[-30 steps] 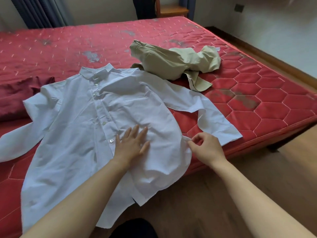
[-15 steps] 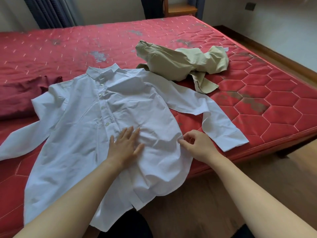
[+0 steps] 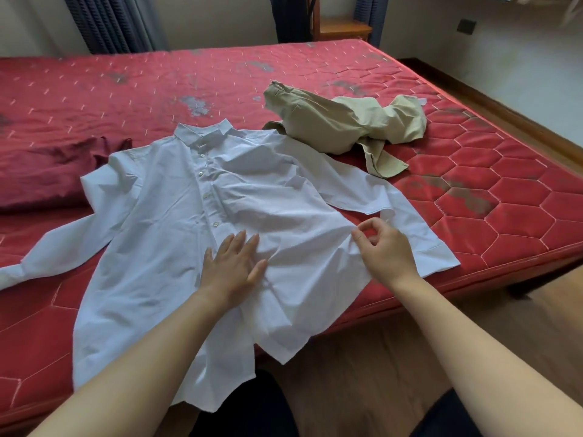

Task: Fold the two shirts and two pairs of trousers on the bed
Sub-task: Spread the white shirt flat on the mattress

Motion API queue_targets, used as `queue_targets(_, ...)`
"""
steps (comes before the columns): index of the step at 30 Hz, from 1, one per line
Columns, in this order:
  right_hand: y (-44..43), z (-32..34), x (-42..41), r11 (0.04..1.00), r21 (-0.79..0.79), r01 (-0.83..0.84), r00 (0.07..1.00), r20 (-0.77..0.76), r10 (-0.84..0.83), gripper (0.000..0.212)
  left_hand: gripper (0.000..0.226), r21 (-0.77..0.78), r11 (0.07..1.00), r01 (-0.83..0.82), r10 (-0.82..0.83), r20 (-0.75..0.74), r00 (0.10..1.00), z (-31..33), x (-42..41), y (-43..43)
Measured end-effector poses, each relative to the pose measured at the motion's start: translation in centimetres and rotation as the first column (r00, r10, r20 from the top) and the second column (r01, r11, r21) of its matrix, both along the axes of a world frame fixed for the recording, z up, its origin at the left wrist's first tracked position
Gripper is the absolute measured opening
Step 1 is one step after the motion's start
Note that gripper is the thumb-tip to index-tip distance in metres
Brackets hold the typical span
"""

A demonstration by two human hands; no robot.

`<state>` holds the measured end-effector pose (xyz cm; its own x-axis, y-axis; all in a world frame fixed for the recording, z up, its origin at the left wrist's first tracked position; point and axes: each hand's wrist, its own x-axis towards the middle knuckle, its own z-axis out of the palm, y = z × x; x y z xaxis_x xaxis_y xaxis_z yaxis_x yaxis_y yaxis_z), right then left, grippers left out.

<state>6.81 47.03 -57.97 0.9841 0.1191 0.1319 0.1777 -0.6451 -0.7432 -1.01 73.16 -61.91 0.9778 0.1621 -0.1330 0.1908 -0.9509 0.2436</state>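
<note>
A white button-up shirt point(image 3: 176, 222) lies spread front-up on the red bed point(image 3: 473, 197), collar toward the far side, its hem hanging over the near edge. My left hand point(image 3: 232, 266) presses flat on the shirt's lower front, fingers straight. My right hand point(image 3: 386, 250) pinches the shirt's right side seam next to the right sleeve. A crumpled beige garment point(image 3: 334, 121) sits beyond the shirt at the right. A dark red garment point(image 3: 47, 171) lies bunched at the left, partly under the shirt's left sleeve.
The mattress's near edge runs diagonally below my arms, with wooden floor point(image 3: 362, 373) beneath. A wall and skirting board point(image 3: 492, 102) border the bed's right side. Curtains point(image 3: 110, 23) and a wooden chair point(image 3: 340, 26) stand behind the bed.
My right hand has shifted slightly along the shirt's right edge and keeps its pinch. The left hand stays flat on the shirt front. The view has tilted up a little.
</note>
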Motion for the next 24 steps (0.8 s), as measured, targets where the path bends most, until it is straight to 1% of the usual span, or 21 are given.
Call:
queue_targets(1, -0.1, -0.3, 0.0, 0.994, -0.106, -0.025, 0.999, -0.041, 0.021, 0.015, 0.062, -0.004, 1.0, -0.001, 0.001, -0.01, 1.0, 0.2, -0.3, -0.1)
queue_targets(2, -0.2, -0.7, -0.1, 0.984, -0.17, -0.046, 0.996, -0.08, 0.033, 0.019, 0.061, -0.009, 1.0, 0.0, 0.0, -0.015, 1.0, 0.3, -0.6, -0.1)
queue_targets(3, -0.4, -1.0, -0.2, 0.982, -0.18, -0.049, 0.994, -0.102, 0.031, 0.022, 0.061, -0.013, 1.0, 0.002, -0.002, -0.009, 1.0, 0.4, -1.1, -0.2)
queue_targets(5, -0.8, -1.0, -0.1, 0.995, -0.086, -0.054, 0.989, -0.141, 0.041, 0.023, 0.06, -0.021, 1.0, 0.002, -0.001, 0.04, 0.999, 0.5, -2.3, 0.1)
queue_targets(7, -1.0, -0.8, -0.1, 0.991, 0.046, -0.125, 0.96, -0.247, 0.132, 0.029, 0.058, -0.004, 1.0, -0.01, 0.011, 0.109, 0.994, 0.4, -3.7, 0.8)
queue_targets(8, -0.9, -0.8, -0.3, 0.98, 0.084, -0.178, 0.936, -0.293, 0.195, 0.033, 0.056, 0.002, 1.0, -0.02, 0.019, 0.142, 0.99, 0.3, -4.4, 1.3)
queue_targets(9, -0.8, -1.0, -0.6, 0.969, 0.09, -0.229, 0.917, -0.313, 0.246, 0.036, 0.053, 0.0, 1.0, -0.025, 0.024, 0.164, 0.986, 0.2, -5.1, 1.7)
queue_targets(11, -0.4, -1.6, -1.4, 0.96, 0.07, -0.272, 0.919, -0.278, 0.28, 0.037, 0.046, -0.01, 1.0, -0.003, 0.004, 0.163, 0.987, 0.0, -6.4, 2.1)
queue_targets(15, 1.3, -2.1, -2.6, 0.986, 0.061, -0.158, 0.972, -0.163, 0.166, 0.024, 0.047, 0.022, 0.999, 0.042, -0.044, 0.112, 0.993, -0.4, -7.4, 2.0)
queue_targets(17, 1.5, -1.4, -2.6, 0.998, 0.044, -0.05, 0.993, -0.103, 0.054, 0.02, 0.048, 0.039, 0.999, 0.037, -0.042, 0.143, 0.989, -0.1, -7.8, 2.0)
queue_targets(18, 1.4, -0.9, -2.7, 0.999, 0.041, 0.008, 0.997, -0.076, -0.005, 0.022, 0.049, 0.034, 0.999, 0.024, -0.029, 0.169, 0.985, 0.1, -8.2, 2.0)
queue_targets(19, 1.3, -0.6, -2.7, 0.998, 0.036, 0.049, 0.997, -0.061, -0.046, 0.027, 0.049, 0.018, 1.0, 0.002, -0.005, 0.195, 0.981, 0.3, -8.7, 2.2)
queue_targets(21, 0.9, -0.1, -3.2, 0.998, -0.014, 0.062, 0.994, -0.085, -0.063, 0.041, 0.051, -0.02, 0.999, -0.044, 0.048, 0.2, 0.979, 0.4, -9.7, 2.4)
queue_targets(23, 0.5, -0.5, -3.9, 0.996, -0.081, 0.019, 0.98, -0.194, -0.035, 0.06, 0.051, -0.023, 0.995, -0.095, 0.097, 0.149, 0.984, 0.1, -10.3, 2.4)
queue_targets(24, 0.2, -0.9, -4.1, 0.993, -0.119, 0.004, 0.966, -0.255, -0.034, 0.068, 0.047, -0.003, 0.993, -0.115, 0.114, 0.145, 0.983, -0.1, -10.2, 2.2)
